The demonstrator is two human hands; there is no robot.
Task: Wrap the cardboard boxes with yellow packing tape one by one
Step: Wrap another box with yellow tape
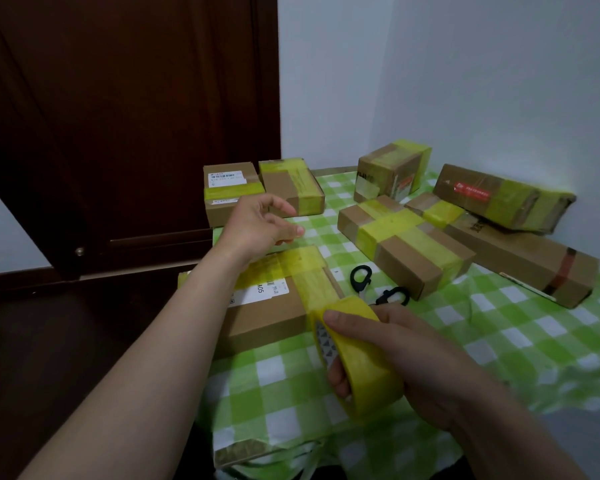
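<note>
Right hand [406, 344], fingers wrapped round the tape roll [364, 368], sits at the box [267, 320] near-right corner. The strip runs far-left toward the left hand [260, 223], which hovers loosely curled and empty.

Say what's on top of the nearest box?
Yellow tape crosses the box and runs to the roll in the right hand. A white label shows, partly hidden under the left arm.
</note>
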